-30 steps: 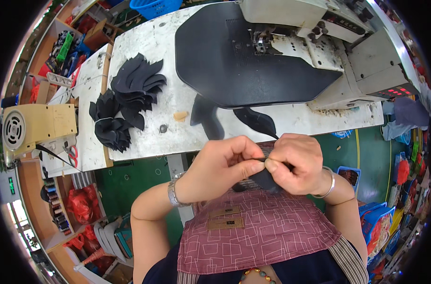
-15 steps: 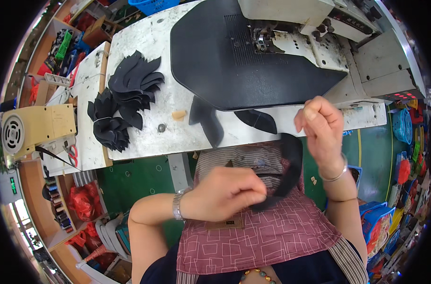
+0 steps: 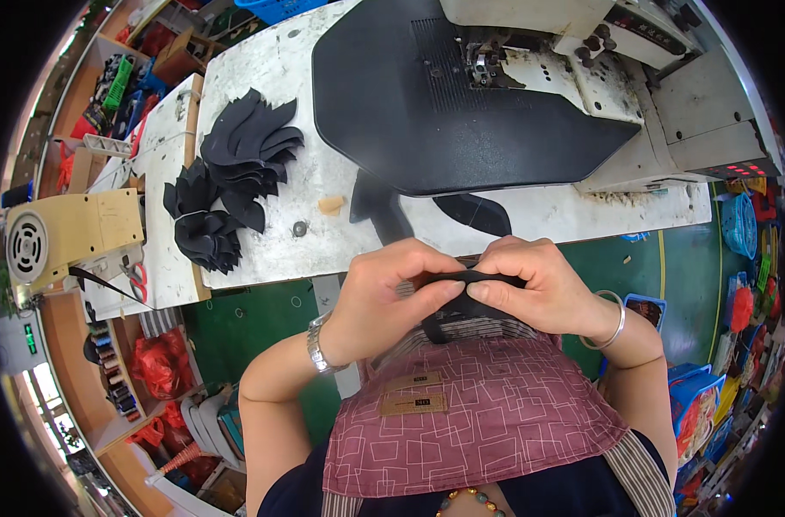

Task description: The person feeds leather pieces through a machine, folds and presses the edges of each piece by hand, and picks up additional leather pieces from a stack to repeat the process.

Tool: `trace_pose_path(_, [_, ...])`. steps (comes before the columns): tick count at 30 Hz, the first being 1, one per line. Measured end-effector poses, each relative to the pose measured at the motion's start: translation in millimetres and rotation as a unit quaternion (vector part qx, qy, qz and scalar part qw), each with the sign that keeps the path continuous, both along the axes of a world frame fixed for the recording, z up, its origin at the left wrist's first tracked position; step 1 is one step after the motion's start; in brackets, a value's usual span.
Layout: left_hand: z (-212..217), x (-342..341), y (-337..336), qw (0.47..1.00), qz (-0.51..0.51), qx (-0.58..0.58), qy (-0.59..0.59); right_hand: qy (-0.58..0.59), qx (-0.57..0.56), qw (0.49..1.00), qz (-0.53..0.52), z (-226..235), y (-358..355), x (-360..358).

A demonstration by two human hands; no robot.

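Observation:
Close together above my apron, my left hand (image 3: 392,297) and my right hand (image 3: 534,289) pinch a black curved fabric piece (image 3: 471,277) between thumbs and fingers. The thumb tips almost meet on the edge of this piece, and part of it hangs below my left hand. Just beyond my hands, two flat black cut pieces lie on the white table: one (image 3: 379,211) to the left and a curved one (image 3: 478,214) partly under the black work plate (image 3: 461,142). Farther left sit a large pile of black pieces (image 3: 248,142) and a tied bundle (image 3: 204,231).
A sewing machine (image 3: 530,17) stands at the back right, its needle area (image 3: 485,67) over the work plate. A small tan scrap (image 3: 330,205) and red-handled scissors (image 3: 137,277) lie left. A cream motor-like unit (image 3: 74,228) is at far left; blue baskets (image 3: 738,226) stand right.
My hands have come together from apart: the right came down and left from the table edge, the left rose. The black fabric piece, blurred and hanging between them before, is now gathered at both fingertips.

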State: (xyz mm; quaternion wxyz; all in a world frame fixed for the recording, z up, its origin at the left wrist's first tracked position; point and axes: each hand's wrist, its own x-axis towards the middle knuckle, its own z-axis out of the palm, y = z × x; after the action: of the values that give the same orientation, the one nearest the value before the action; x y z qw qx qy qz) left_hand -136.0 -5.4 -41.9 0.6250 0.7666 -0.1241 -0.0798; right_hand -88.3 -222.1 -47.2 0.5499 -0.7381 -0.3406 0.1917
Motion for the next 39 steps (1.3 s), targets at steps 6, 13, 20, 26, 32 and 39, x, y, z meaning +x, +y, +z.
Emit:
trace_pose_path(6, [1, 1, -4, 0.998, 0.029, 0.015, 0.059, -0.213, -0.027, 0.972, -0.092, 5, 7, -3])
trace_pose_path(13, [-5, 5, -8, 0.986, 0.036, 0.070, -0.149, -0.246, -0.030, 0.968, -0.026, 12, 12, 2])
trace_pose_path(20, [-17, 5, -5, 0.995, 0.043, -0.019, -0.085, 0.072, -0.031, 0.996, 0.033, 7, -2, 1])
trace_pose_path(26, [-8, 15, -7, 0.979, -0.010, 0.051, -0.197, 0.024, -0.019, 0.999, 0.007, 5, -4, 1])
trace_pose_path(32, [-7, 14, -11, 0.978, -0.044, 0.101, -0.178, -0.112, -0.001, 0.994, -0.002, 4, 2, -1])
trace_pose_path(39, [5, 1, 5, 0.967, -0.161, -0.085, 0.177, -0.080, 0.051, 0.994, 0.060, 5, -1, -7])
